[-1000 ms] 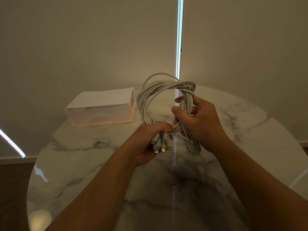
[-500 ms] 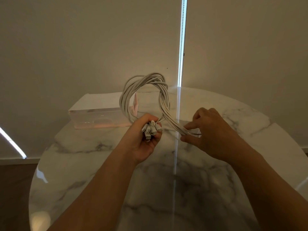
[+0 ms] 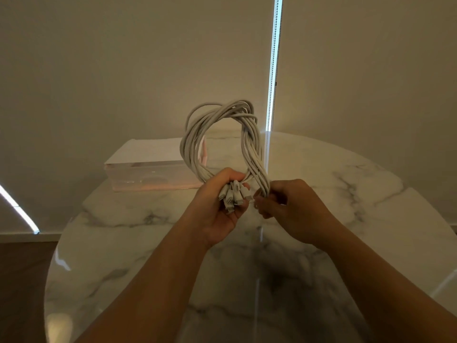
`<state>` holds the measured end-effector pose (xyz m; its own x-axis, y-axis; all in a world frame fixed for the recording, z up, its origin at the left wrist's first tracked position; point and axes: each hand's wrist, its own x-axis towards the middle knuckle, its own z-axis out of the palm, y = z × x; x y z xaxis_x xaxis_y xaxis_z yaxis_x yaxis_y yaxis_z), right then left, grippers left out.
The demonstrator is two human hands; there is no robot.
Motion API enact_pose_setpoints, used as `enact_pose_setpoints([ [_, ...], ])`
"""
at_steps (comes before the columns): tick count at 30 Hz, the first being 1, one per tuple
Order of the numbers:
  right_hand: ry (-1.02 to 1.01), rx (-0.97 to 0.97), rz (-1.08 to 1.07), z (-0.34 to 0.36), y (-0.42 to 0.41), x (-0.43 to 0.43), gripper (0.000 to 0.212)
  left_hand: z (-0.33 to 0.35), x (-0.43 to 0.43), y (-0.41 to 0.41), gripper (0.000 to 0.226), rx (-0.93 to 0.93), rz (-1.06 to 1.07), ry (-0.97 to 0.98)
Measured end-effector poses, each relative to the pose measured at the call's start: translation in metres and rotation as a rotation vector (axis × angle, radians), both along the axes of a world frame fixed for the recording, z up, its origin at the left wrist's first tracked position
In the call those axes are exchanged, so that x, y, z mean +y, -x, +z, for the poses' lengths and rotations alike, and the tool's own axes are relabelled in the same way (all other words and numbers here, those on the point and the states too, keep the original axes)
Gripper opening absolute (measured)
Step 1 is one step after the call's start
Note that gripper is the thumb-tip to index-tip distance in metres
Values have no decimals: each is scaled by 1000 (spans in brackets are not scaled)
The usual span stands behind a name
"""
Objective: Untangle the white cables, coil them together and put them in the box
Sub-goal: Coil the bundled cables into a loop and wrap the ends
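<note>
Nearest, both forearms reached in over the counter, a round, glossy marble top. The left grip was curled round the gathered base of the white cables, with the connector ends fanning out below its fingers. The right grip sat just beside it, pinching the right-hand strands where they came down from the loop. The coil was held clear of the counter, its loop upright above both grips and its long axis roughly vertical.

Key relation: the box lay beyond and left of the coil, near the counter's far edge, and the left grip was the nearer one. Judgement: the transfer would run forward and left. The box was translucent, pinkish and white-topped; whether it was open or lidded could not be told.

Behind were pale blinds, a bright vertical slit and dark floor.
</note>
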<state>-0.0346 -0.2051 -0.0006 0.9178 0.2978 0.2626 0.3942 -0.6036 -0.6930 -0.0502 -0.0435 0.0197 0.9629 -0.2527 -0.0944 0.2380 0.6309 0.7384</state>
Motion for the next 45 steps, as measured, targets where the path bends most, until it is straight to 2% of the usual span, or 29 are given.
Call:
enact_pose_setpoints([
  [3,-237,91,2,-3,0,6,12,-1,-2,1,42,-17,-17,-10],
  [6,-330,144,37,-4,-1,5,16,-4,-5,1,44,-20,-22,-40],
  [8,-390,227,102,-3,-1,4,21,-5,-6,1,40,-6,-19,-58],
  [11,-625,450,190,-1,-3,1,35,-6,-7,2,23,47,-27,-71],
  [12,-702,518,199,0,-3,-1,41,-7,-7,2,20,69,-37,-69],
  [14,-786,605,153,2,-3,-3,39,-8,-7,2,21,110,-65,-75],
  [16,-784,638,73,2,-4,-5,39,-9,-8,3,20,144,-108,-92],
  [20,-797,710,-44,3,-4,-8,26,-17,-10,3,8,186,-179,-136],
  [26,-880,825,-74,-1,-3,-13,21,-17,-9,4,8,191,-286,-161],
  [30,-1025,900,-58,-3,-7,-11,21,-19,-10,1,5,231,-274,-168],
  [31,-1036,904,-50,-3,-7,-11,21,-19,-10,0,7,237,-295,-156],
  [33,-1030,899,-41,-5,-8,-12,23,-22,-8,-3,26,242,-346,-118],
  [36,-884,850,-103,-6,-8,-11,27,-25,-6,-6,37,249,-360,-84],
  [38,-526,721,-203,-5,-7,-12,35,-20,-4,-6,21,256,-334,-92],
  [39,-307,647,-231,-3,-7,-13,47,-16,-3,-5,8,257,-305,-94],
  [41,58,549,-232,4,-6,-18,78,-11,1,-5,14,259,-255,-64],
  [43,312,464,-272,14,-4,-25,95,-8,4,-7,13,249,-204,-22],
  [45,447,258,-410,26,-2,-32,94,-8,4,-6,15,232,-142,-26],
])
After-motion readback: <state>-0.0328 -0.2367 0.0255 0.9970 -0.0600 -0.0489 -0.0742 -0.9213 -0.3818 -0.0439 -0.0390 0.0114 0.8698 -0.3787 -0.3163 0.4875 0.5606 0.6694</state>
